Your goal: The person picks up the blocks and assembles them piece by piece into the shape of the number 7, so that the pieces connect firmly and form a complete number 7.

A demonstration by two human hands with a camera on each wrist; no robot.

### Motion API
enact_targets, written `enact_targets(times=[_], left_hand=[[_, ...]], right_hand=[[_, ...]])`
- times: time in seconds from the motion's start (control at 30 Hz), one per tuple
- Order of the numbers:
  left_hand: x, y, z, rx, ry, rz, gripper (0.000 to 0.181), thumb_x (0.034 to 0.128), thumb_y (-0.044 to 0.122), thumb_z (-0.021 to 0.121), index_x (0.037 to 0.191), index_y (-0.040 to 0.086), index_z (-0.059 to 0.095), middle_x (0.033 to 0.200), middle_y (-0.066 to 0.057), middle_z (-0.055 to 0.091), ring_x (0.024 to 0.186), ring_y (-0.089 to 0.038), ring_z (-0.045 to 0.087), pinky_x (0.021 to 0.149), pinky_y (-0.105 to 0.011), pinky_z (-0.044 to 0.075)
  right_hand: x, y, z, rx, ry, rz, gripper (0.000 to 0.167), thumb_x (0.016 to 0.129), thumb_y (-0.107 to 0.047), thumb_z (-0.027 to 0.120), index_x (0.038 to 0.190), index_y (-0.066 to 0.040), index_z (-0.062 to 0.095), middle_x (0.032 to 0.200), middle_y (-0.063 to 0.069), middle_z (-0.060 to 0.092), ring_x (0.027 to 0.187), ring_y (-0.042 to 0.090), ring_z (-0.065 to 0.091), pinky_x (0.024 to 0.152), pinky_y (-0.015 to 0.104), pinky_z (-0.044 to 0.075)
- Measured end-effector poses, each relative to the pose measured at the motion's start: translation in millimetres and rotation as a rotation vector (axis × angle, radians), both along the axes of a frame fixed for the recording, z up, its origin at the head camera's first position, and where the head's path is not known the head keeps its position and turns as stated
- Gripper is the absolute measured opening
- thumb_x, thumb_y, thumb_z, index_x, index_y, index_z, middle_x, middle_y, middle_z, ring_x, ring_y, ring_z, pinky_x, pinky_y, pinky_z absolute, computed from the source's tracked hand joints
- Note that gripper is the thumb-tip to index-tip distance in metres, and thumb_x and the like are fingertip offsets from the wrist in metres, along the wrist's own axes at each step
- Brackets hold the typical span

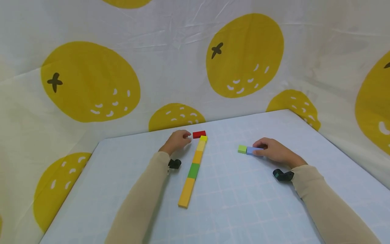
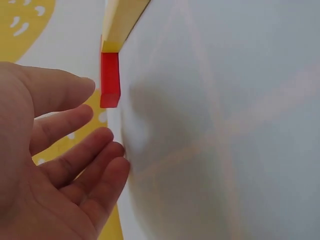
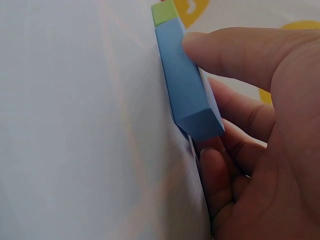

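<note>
My left hand hovers just left of a red block, its fingers loosely bent and apart from it. In the left wrist view, a gap shows between thumb and fingers. The red block lies across the far end of a line of blocks, which runs from a small yellow block through a green block to a long orange-yellow block. On the right, my right hand pinches a blue block between thumb and fingers. A light green block adjoins the blue block's far end.
The blocks lie on a pale blue table with faint grid lines. Behind and beside it hangs a white cloth printed with yellow fruit. Each wrist carries a small black camera.
</note>
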State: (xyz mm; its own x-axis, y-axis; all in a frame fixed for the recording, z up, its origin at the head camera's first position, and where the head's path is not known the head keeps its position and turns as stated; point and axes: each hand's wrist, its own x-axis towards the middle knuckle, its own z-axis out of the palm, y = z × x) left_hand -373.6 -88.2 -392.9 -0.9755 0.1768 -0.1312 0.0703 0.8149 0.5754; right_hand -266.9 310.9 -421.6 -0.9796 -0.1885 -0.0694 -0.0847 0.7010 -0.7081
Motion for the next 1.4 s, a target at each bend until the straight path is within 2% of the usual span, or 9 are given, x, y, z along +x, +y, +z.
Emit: enact_targets(times=[0.17,0.33,0.57,0.87,0.97,1.2,1.4], left_hand=[[14.6,-15.9,1.9,-0.013,0.005,0.002,0.033,0.0977,0.031,0.065,0.128,0.019,0.065,0.122,-0.003,0.062,0.106,-0.024,0.055,0.097,-0.043,0.05],[30.1,-31.0,-1.5,0.007,0.014,0.006,0.032,0.0974,0.032,0.066,0.127,0.019,0.066,0.12,-0.002,0.064,0.105,-0.023,0.056,0.096,-0.042,0.051],[41.6,-47.1,-5.4,0.06,0.075,-0.02,0.031,0.0982,0.031,0.065,0.126,0.017,0.067,0.117,-0.001,0.065,0.101,-0.022,0.058,0.091,-0.039,0.053],[59.8,-66.3,-8.5,0.113,0.15,-0.004,0.029,0.0984,0.027,0.065,0.124,0.013,0.069,0.119,-0.002,0.067,0.109,-0.022,0.059,0.097,-0.041,0.05],[63.9,-71.0,-11.4,0.147,0.18,0.006,0.027,0.0983,0.025,0.065,0.122,0.012,0.07,0.117,-0.002,0.068,0.108,-0.022,0.06,0.095,-0.041,0.051],[70.8,-69.9,-17.5,0.181,0.198,0.039,0.024,0.0983,0.022,0.064,0.119,0.012,0.071,0.115,-0.001,0.069,0.105,-0.021,0.06,0.095,-0.041,0.05],[75.6,-73.6,-20.0,0.194,0.205,0.039,0.023,0.0982,0.022,0.065,0.118,0.012,0.072,0.113,0.0,0.069,0.104,-0.02,0.06,0.095,-0.041,0.051]], right_hand=[[-1.8,-2,-1.9,-0.013,-0.001,0.005,0.053,0.092,-0.049,0.07,0.126,-0.009,0.061,0.125,0.011,0.058,0.112,0.03,0.048,0.098,0.046,0.041],[-2.3,-3,-4.5,-0.014,0.011,0.018,0.051,0.092,-0.048,0.07,0.125,-0.009,0.062,0.123,0.011,0.059,0.111,0.03,0.049,0.097,0.046,0.041],[-4.8,-4,-2.2,-0.007,0.061,0.025,0.045,0.092,-0.045,0.071,0.12,-0.01,0.064,0.119,0.01,0.061,0.108,0.029,0.05,0.095,0.045,0.042],[-7.4,-8,-2.4,0.0,0.08,0.032,0.039,0.092,-0.043,0.072,0.114,-0.012,0.066,0.114,0.008,0.062,0.104,0.027,0.051,0.089,0.041,0.042],[-6.0,-7,-2.0,0.0,0.081,0.029,0.041,0.092,-0.045,0.071,0.115,-0.013,0.066,0.115,0.008,0.062,0.104,0.027,0.051,0.089,0.04,0.042],[1.7,0,-2.0,0.012,0.101,0.027,0.038,0.092,-0.044,0.071,0.115,-0.014,0.067,0.114,0.007,0.061,0.102,0.027,0.049,0.082,0.035,0.043],[3.1,0,-0.5,0.028,0.131,0.044,0.04,0.093,-0.045,0.07,0.119,-0.014,0.068,0.119,0.008,0.063,0.105,0.027,0.051,0.086,0.038,0.044]])
